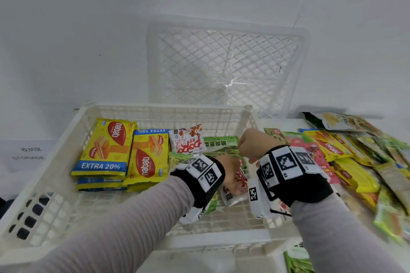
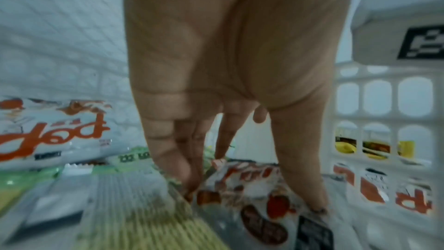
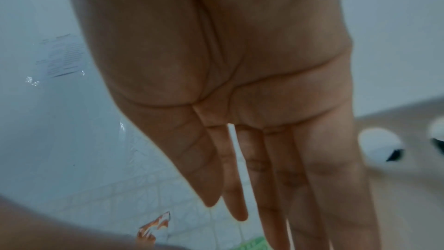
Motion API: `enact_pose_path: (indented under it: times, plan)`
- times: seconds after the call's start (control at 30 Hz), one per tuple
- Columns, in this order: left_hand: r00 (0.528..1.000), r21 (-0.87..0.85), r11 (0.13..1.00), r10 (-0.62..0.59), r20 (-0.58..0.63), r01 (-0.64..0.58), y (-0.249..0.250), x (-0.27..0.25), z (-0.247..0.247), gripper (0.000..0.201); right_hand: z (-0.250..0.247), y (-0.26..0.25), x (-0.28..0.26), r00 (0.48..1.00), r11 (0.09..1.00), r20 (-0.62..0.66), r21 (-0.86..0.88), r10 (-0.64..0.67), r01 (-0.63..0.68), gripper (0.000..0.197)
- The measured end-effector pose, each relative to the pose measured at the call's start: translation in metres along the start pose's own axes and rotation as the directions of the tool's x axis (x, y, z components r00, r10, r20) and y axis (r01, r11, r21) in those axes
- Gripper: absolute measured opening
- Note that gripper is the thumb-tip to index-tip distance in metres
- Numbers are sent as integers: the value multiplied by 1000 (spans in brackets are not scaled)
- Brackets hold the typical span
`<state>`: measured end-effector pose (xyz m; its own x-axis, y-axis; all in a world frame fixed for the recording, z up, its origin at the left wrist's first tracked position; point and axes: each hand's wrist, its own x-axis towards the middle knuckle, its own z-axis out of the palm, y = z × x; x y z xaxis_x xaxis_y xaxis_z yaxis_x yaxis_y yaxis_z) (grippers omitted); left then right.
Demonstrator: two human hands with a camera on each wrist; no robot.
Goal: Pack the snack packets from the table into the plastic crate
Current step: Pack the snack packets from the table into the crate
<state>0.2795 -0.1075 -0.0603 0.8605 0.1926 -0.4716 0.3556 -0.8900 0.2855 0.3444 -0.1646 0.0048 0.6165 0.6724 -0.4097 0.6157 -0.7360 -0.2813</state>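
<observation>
The glossy white snack packet (image 1: pixel 235 186) with red lettering lies flat on the lattice floor near the right wall of the white plastic crate (image 1: pixel 66 137), partly over a crinkled green packet (image 1: pixel 218 146). The left hand (image 1: pixel 228 168) reaches down onto it; in the left wrist view its fingers (image 2: pixel 177 159) are bunched together and its thumb (image 2: pixel 300 159) stands apart, all tips on the foil, but blur hides whether they pinch it. A second white packet (image 1: pixel 188 138) of the same kind leans near the crate's far wall. At the crate's left end, flat rectangular yellow wafer packets (image 1: pixel 106 146) with serrated seams sit in two side-by-side stacks.

The right hand (image 1: pixel 253 145) hovers above the crate's right wall, holding nothing; the right wrist view shows its fingers (image 3: pixel 276 168) straight and close together, pointing down.

To the right of the crate, on the white worktop (image 1: pixel 281 121), lies a loose heap of shiny packets (image 1: pixel 355 162) in yellow, green and pink. Behind, a second diamond-mesh crate (image 1: pixel 226 66) stands on edge against the wall.
</observation>
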Motion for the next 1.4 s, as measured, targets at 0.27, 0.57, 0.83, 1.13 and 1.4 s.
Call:
enact_pose_path:
  times: [0.27,0.57,0.83,1.13,1.4]
  plan:
    - [979,-351,937,-70,-194,-3,-8,13,11,50,0,8,-3,1000,998,-18,70,10,-9,31]
    - [873,-880,431,-330,-359,-199,-60,-23,-37,34,-3,12,11,998,871,-58,487,-40,63,75]
    - [679,-641,763,-429,-596,-81,-88,-26,-20,31,24,0,62,964,618,-182,786,193,24,40]
    - [920,113,971,-156,-360,209,-92,-10,15,71,48,-1,67,775,954,-612,297,158,39,48]
    - [941,143,968,-155,-302,206,-96,-10,17,70,50,4,84,917,967,-364,242,163,-76,26]
